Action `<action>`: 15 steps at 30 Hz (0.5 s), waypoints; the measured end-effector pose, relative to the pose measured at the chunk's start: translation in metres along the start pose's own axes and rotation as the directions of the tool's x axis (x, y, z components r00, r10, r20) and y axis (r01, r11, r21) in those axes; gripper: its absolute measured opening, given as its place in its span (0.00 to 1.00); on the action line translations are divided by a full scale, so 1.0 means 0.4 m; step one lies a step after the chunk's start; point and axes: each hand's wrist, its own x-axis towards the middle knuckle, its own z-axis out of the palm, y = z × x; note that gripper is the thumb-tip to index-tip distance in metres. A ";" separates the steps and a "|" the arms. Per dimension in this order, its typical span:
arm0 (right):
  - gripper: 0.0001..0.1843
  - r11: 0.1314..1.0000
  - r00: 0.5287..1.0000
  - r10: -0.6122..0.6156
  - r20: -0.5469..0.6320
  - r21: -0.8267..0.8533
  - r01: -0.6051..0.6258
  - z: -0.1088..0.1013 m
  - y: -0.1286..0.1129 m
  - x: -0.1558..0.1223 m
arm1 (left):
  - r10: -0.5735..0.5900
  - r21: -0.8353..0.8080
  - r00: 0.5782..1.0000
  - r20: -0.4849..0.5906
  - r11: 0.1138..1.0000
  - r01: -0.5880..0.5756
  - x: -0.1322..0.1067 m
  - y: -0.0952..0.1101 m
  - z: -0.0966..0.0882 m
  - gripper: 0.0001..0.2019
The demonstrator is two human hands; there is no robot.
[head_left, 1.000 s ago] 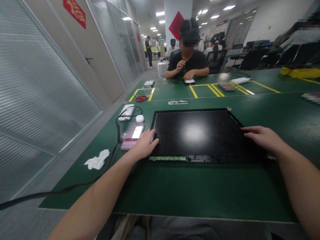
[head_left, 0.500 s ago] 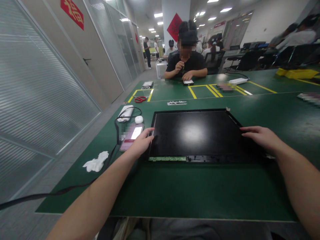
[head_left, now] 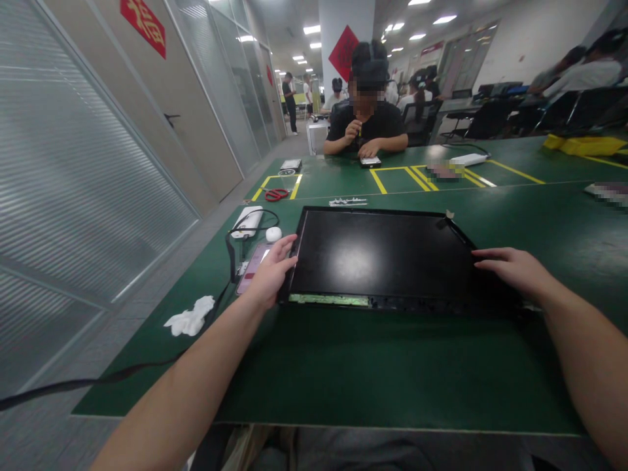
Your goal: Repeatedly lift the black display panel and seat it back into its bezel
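A black flat display panel lies in front of me, its left side tilted up off the table. Along its near edge runs a green circuit board strip. My left hand is closed on the panel's left edge, with the fingers on the rim and part of the grip hidden. At the opposite edge, my right hand pinches the frame between thumb and fingers. A small pale tab sticks out at the far right corner.
Left of the panel are a phone, a white power bank with a black cable, a round white case and crumpled tissue. Red scissors and white strips lie beyond. Across the table sits a person.
The panel's left side has risen, held by my left hand, which has shifted slightly left and up. My right hand stays at the right edge. The reflection on the screen has moved left.
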 end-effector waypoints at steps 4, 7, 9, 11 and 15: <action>0.24 0.999 0.999 -0.044 0.008 -0.029 0.044 -0.002 0.009 0.011 | 0.011 0.016 1.000 0.009 1.000 -0.011 0.000 -0.004 0.000 0.29; 0.24 0.997 0.998 -0.058 0.021 -0.049 0.059 0.000 0.022 0.023 | 0.014 0.022 1.000 -0.009 1.000 -0.014 0.001 -0.009 -0.001 0.30; 0.24 0.997 0.999 -0.051 0.021 -0.058 0.052 0.001 0.027 0.027 | 0.000 0.017 0.999 -0.037 1.000 0.001 0.001 -0.011 -0.001 0.30; 0.24 0.997 0.999 -0.044 0.010 -0.060 0.044 0.002 0.027 0.026 | -0.032 -0.007 0.997 -0.066 0.999 0.031 0.002 -0.012 0.001 0.29; 0.25 0.998 0.999 -0.044 0.018 -0.047 0.045 -0.001 0.018 0.018 | -0.081 -0.103 0.990 -0.116 0.992 0.069 0.010 -0.011 0.006 0.25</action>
